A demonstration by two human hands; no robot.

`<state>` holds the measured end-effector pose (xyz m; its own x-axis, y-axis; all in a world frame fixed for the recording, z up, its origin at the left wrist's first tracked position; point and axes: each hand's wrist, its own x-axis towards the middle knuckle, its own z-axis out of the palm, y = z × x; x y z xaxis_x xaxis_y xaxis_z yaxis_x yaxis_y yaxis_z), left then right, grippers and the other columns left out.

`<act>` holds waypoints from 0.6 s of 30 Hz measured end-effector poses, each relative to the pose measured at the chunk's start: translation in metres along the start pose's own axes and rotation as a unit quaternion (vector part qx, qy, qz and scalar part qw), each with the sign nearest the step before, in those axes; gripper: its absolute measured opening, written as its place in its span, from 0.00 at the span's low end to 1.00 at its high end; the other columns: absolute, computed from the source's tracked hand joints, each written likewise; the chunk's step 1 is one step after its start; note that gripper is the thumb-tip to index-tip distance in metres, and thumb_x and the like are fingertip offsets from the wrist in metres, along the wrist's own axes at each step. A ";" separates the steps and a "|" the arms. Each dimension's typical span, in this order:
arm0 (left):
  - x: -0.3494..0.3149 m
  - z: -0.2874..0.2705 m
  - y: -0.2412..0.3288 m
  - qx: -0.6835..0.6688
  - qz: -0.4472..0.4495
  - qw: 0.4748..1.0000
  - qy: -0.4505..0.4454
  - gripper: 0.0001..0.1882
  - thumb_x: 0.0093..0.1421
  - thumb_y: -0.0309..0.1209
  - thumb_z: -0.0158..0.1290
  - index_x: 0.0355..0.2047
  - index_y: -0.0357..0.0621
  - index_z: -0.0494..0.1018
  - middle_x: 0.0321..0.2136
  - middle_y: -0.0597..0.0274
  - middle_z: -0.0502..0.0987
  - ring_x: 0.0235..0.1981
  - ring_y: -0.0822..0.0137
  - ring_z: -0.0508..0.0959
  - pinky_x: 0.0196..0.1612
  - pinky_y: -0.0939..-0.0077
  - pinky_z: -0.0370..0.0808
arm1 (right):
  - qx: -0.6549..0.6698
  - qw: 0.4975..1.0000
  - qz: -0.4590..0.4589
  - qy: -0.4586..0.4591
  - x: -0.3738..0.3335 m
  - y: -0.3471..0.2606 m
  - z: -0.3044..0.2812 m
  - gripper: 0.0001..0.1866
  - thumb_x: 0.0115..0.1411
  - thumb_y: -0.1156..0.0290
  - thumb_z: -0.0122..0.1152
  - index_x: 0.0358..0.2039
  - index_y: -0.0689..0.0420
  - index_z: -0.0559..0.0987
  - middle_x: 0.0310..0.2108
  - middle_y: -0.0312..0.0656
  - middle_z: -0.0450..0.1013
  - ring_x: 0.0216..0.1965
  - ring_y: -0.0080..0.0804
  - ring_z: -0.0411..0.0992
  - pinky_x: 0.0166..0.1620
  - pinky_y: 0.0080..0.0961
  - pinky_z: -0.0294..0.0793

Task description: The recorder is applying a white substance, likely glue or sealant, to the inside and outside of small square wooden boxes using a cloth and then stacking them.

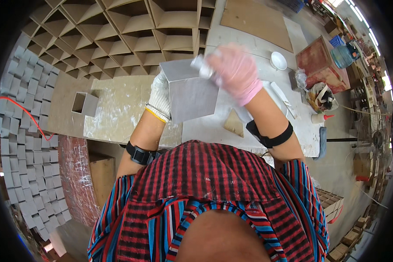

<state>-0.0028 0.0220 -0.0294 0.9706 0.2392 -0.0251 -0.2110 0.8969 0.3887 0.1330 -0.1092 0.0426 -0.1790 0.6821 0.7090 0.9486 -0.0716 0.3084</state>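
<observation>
A grey rectangular box is held up over the table, tilted, with two of its faces showing. My left hand, in a white knitted glove with a yellow cuff edge, grips the box from its left side; its fingers are partly hidden behind it. At the box's upper right edge, my right hand, in a pink glove and smeared by motion, is closed on a crumpled whitish wad. Whether the wad is cloth or paper I cannot tell.
A cardboard-coloured grid of compartments fills the back left. A small open grey box sits on the left board. Stacked grey boxes stand far left. On the right are a white bowl, a white flat tool and a red-tipped bottle.
</observation>
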 end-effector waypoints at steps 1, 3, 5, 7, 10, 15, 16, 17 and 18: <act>0.000 -0.003 0.001 0.015 -0.006 0.998 0.062 0.20 0.59 0.41 0.34 0.43 0.40 0.65 0.39 0.54 0.71 0.38 0.59 0.72 0.42 0.67 0.70 | 0.009 1.000 -0.003 0.003 0.000 0.001 0.000 0.15 0.32 0.66 0.61 0.24 0.46 0.69 0.22 0.31 0.62 0.26 0.28 0.63 0.25 0.25 0.61; 0.001 -0.007 0.004 0.033 -0.011 0.992 0.120 0.24 0.58 0.46 0.36 0.44 0.41 0.65 0.41 0.52 0.70 0.40 0.55 0.71 0.44 0.64 0.69 | 0.006 0.995 0.097 0.013 -0.001 0.002 0.000 0.14 0.33 0.68 0.60 0.24 0.46 0.69 0.21 0.31 0.62 0.26 0.28 0.64 0.25 0.24 0.61; 0.000 -0.008 0.004 -0.016 -0.026 0.995 0.090 0.25 0.57 0.48 0.36 0.44 0.41 0.65 0.41 0.52 0.70 0.40 0.56 0.71 0.44 0.64 0.69 | 0.039 0.998 0.031 0.026 -0.005 -0.002 0.001 0.13 0.33 0.67 0.60 0.23 0.46 0.70 0.21 0.31 0.62 0.26 0.28 0.64 0.25 0.25 0.61; -0.001 -0.007 0.001 -0.001 -0.015 0.998 0.066 0.25 0.57 0.49 0.36 0.44 0.41 0.65 0.42 0.53 0.70 0.40 0.56 0.71 0.44 0.64 0.69 | 0.082 0.996 0.004 0.030 -0.007 -0.006 0.004 0.12 0.34 0.67 0.60 0.23 0.46 0.70 0.21 0.31 0.62 0.25 0.28 0.64 0.24 0.25 0.60; -0.003 -0.007 -0.002 0.068 0.009 0.993 0.093 0.26 0.57 0.50 0.36 0.44 0.41 0.65 0.42 0.53 0.69 0.41 0.56 0.71 0.45 0.63 0.69 | 0.041 0.998 -0.056 -0.011 -0.003 -0.009 0.007 0.13 0.33 0.65 0.62 0.22 0.46 0.70 0.20 0.31 0.63 0.25 0.29 0.64 0.24 0.26 0.60; -0.001 -0.012 0.003 -0.104 -0.054 0.993 -0.023 0.26 0.57 0.50 0.36 0.45 0.41 0.65 0.42 0.53 0.69 0.42 0.57 0.70 0.46 0.62 0.68 | 0.081 0.994 0.034 0.063 0.009 -0.019 0.002 0.11 0.32 0.66 0.58 0.21 0.45 0.70 0.20 0.30 0.62 0.24 0.26 0.63 0.25 0.23 0.61; 0.000 -0.011 0.002 -0.099 -0.055 0.994 0.009 0.25 0.57 0.49 0.36 0.44 0.42 0.65 0.42 0.53 0.70 0.41 0.57 0.71 0.46 0.63 0.68 | 0.074 0.997 0.000 0.034 0.011 -0.023 0.001 0.11 0.32 0.66 0.58 0.21 0.45 0.70 0.20 0.30 0.62 0.24 0.26 0.63 0.25 0.23 0.61; 0.000 -0.010 0.002 -0.094 -0.057 0.993 0.041 0.25 0.57 0.49 0.36 0.44 0.42 0.65 0.42 0.53 0.70 0.41 0.57 0.71 0.46 0.63 0.68 | 0.090 0.994 -0.053 0.021 0.013 -0.027 0.001 0.11 0.31 0.67 0.58 0.21 0.44 0.70 0.19 0.30 0.62 0.24 0.26 0.63 0.24 0.23 0.61; 0.000 -0.008 0.001 -0.095 -0.056 0.993 0.042 0.25 0.57 0.49 0.36 0.44 0.42 0.65 0.42 0.53 0.70 0.41 0.57 0.71 0.46 0.63 0.68 | 0.112 0.985 -0.131 0.017 0.015 -0.028 0.002 0.12 0.31 0.67 0.58 0.21 0.44 0.70 0.19 0.30 0.61 0.24 0.26 0.63 0.24 0.24 0.60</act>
<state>-0.0040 0.0259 -0.0364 0.9778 0.1577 -0.1379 -0.1286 0.9715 0.1990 0.1041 -0.0956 0.0436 -0.4306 0.6310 0.6453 0.9016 0.2683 0.3393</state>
